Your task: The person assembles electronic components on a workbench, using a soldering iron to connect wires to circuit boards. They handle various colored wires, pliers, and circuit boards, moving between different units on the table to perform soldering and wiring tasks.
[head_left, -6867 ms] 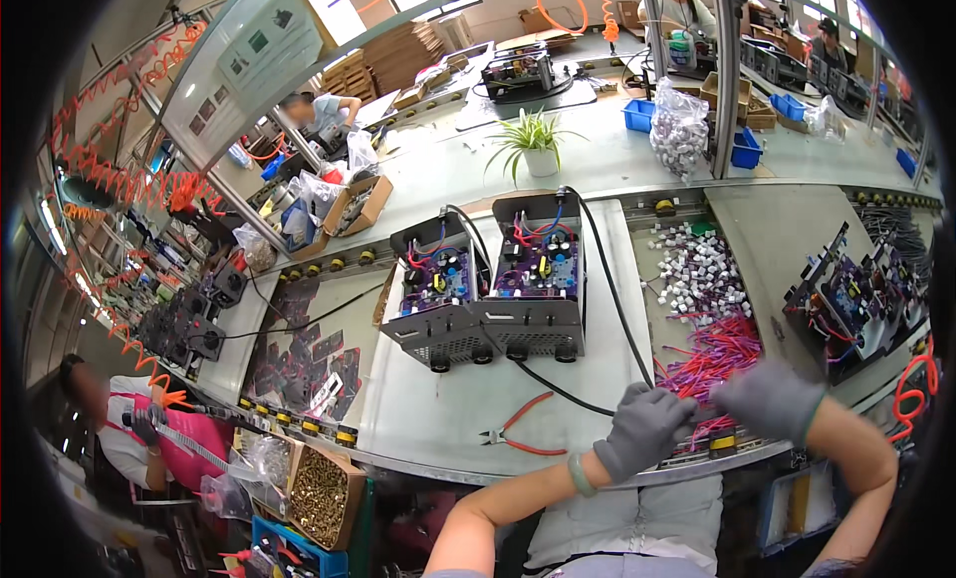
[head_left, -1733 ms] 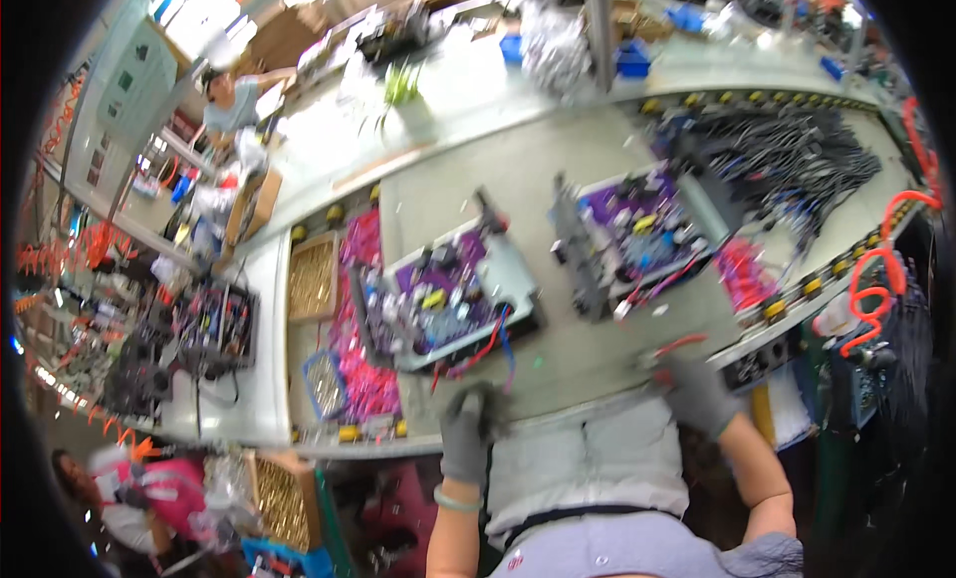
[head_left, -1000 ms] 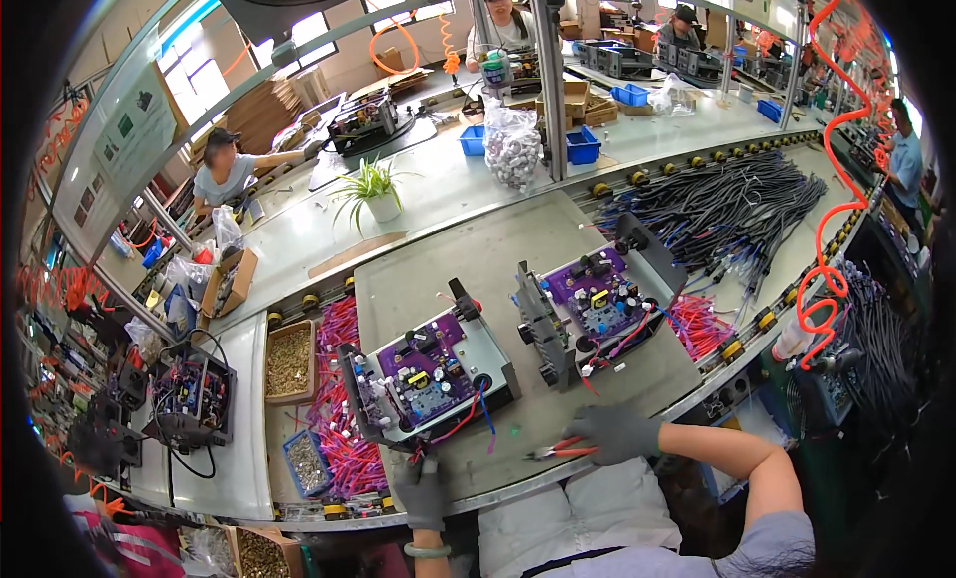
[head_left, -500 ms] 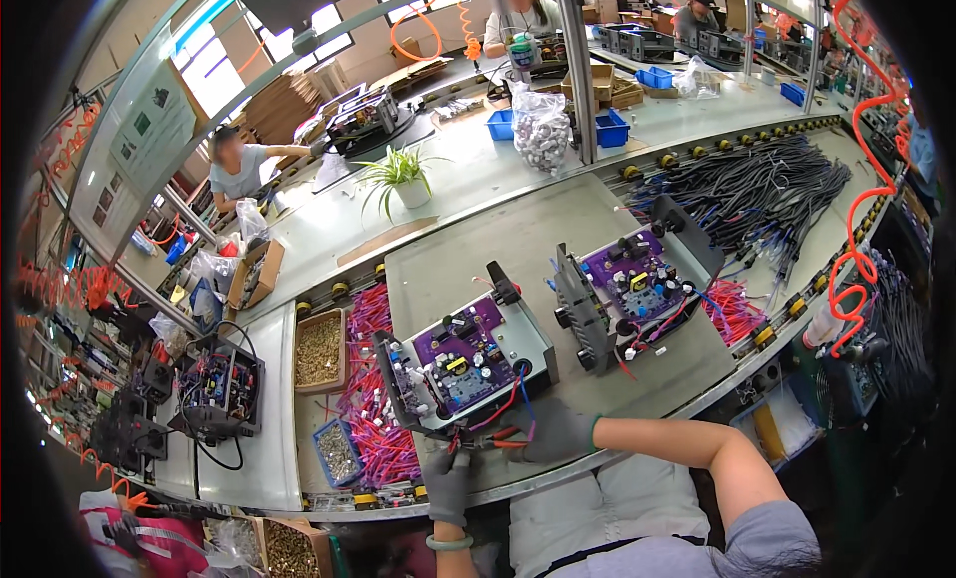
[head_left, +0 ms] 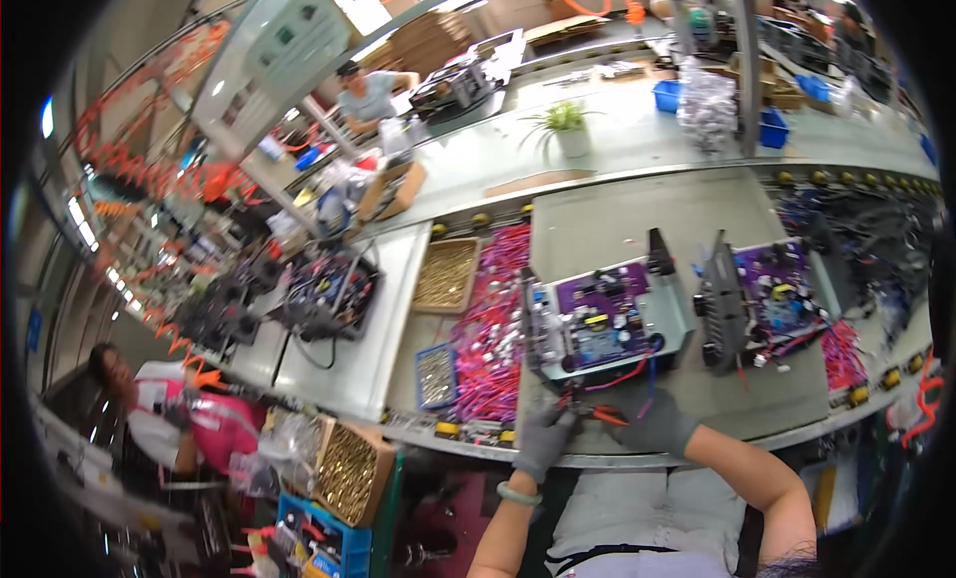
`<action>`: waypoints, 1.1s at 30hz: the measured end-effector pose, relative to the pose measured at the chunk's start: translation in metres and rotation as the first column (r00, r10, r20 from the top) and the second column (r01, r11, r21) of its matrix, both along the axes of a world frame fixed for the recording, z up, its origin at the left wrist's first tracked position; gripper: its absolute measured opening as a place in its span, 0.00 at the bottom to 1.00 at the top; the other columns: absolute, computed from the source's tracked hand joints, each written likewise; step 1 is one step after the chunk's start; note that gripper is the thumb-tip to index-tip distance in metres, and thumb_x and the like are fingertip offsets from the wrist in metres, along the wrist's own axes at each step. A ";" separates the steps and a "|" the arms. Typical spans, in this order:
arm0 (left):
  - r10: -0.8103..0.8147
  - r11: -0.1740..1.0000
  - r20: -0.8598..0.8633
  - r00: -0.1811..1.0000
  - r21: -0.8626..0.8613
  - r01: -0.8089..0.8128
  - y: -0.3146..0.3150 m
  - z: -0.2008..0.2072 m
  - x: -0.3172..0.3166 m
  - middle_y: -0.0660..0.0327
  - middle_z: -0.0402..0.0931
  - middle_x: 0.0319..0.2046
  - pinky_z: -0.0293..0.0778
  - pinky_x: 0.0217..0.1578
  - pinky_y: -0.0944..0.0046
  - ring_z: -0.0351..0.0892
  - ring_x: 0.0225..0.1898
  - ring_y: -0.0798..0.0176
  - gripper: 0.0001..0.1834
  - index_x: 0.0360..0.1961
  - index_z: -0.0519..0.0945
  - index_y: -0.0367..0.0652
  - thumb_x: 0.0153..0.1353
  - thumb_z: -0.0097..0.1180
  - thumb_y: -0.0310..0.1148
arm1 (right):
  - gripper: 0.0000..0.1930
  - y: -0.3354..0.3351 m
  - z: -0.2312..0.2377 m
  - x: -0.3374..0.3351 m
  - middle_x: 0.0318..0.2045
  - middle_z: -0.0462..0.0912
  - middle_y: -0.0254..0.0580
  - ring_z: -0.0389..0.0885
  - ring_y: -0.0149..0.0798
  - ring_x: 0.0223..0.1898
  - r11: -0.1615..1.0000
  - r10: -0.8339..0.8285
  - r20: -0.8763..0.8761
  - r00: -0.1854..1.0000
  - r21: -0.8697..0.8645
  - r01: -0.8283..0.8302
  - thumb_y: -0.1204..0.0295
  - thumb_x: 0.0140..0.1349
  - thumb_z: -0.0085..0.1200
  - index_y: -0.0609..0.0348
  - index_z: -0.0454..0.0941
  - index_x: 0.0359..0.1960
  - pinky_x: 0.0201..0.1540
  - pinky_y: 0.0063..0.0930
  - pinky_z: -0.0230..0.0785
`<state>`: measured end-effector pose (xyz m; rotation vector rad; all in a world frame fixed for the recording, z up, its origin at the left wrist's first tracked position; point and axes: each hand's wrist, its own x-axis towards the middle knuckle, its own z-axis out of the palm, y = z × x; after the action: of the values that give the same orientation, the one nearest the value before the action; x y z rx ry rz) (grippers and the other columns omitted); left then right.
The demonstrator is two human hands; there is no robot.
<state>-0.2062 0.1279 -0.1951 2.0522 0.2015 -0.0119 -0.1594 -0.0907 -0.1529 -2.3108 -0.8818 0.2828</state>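
Both my hands wear grey gloves and meet at the near edge of an open metal chassis (head_left: 679, 324) with a purple circuit board (head_left: 573, 301) inside. My right hand (head_left: 659, 421) is closed round a pair of orange-handled pliers (head_left: 605, 415), whose jaws point at my left hand. My left hand (head_left: 544, 441) is closed, its fingertips pinching something small by the chassis's front corner; the glove hides what it is. A red and a blue wire (head_left: 651, 379) hang from the chassis beside my right hand. A second chassis (head_left: 725, 314) with a purple board stands to the right.
Left of the chassis lie pink-red wires (head_left: 490, 339), a cardboard box of brass-coloured parts (head_left: 445, 276) and a blue tray of small metal parts (head_left: 435, 377). Black cables (head_left: 876, 230) are heaped at right. A dark assembled unit (head_left: 334, 291) sits further left. Another person (head_left: 189, 419) is at lower left.
The head view has swung left, so the bench appears shifted right, and a person and a blue crate show at lower left. My hands stay together at the chassis's near edge.
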 end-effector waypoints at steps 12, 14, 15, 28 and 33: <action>-0.439 0.845 -0.333 0.834 -0.468 0.258 -0.078 0.047 -0.001 0.61 0.81 0.29 0.72 0.25 0.74 0.78 0.25 0.73 0.16 0.49 0.79 0.37 0.69 0.48 0.37 | 0.16 -0.209 0.031 -0.072 0.32 0.81 0.47 0.80 0.53 0.35 0.787 -0.547 0.224 0.807 -0.192 0.587 0.60 0.51 0.63 0.51 0.80 0.40 0.37 0.46 0.72; -0.522 0.804 -0.342 0.781 -0.502 0.318 -0.120 0.048 0.008 0.60 0.81 0.29 0.70 0.24 0.74 0.77 0.25 0.73 0.16 0.48 0.79 0.36 0.70 0.47 0.36 | 0.19 -0.241 0.038 -0.091 0.33 0.81 0.47 0.80 0.53 0.36 0.666 -0.692 0.233 0.683 -0.157 0.729 0.61 0.49 0.63 0.52 0.78 0.43 0.39 0.45 0.71; -0.554 0.775 -0.307 0.774 -0.529 0.345 -0.138 0.052 0.014 0.59 0.81 0.29 0.70 0.23 0.74 0.77 0.24 0.73 0.15 0.47 0.78 0.35 0.70 0.47 0.35 | 0.21 -0.251 0.044 -0.092 0.33 0.80 0.46 0.80 0.52 0.36 0.609 -0.761 0.186 0.621 -0.124 0.783 0.62 0.48 0.64 0.53 0.77 0.45 0.40 0.45 0.71; -0.572 0.673 -0.281 0.771 -0.698 0.244 -0.215 0.045 0.027 0.59 0.79 0.29 0.69 0.22 0.75 0.76 0.25 0.72 0.15 0.48 0.75 0.33 0.70 0.47 0.34 | 0.28 -0.227 0.008 -0.077 0.40 0.78 0.46 0.78 0.49 0.42 0.642 -0.741 0.401 0.539 0.186 0.744 0.62 0.44 0.69 0.55 0.75 0.48 0.47 0.42 0.69; -0.567 0.693 -0.283 0.773 -0.672 0.261 -0.214 0.046 0.028 0.59 0.79 0.29 0.69 0.23 0.74 0.76 0.25 0.72 0.15 0.48 0.76 0.33 0.70 0.47 0.35 | 0.23 -0.217 0.006 -0.073 0.35 0.80 0.50 0.80 0.50 0.38 0.581 -0.813 0.093 0.575 0.182 0.793 0.60 0.49 0.66 0.57 0.77 0.45 0.41 0.40 0.72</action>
<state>-0.1783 -0.0864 -0.1488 1.3660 -0.0039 -0.7960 -0.2320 -0.3078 -0.1469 -2.3754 0.1768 -0.3706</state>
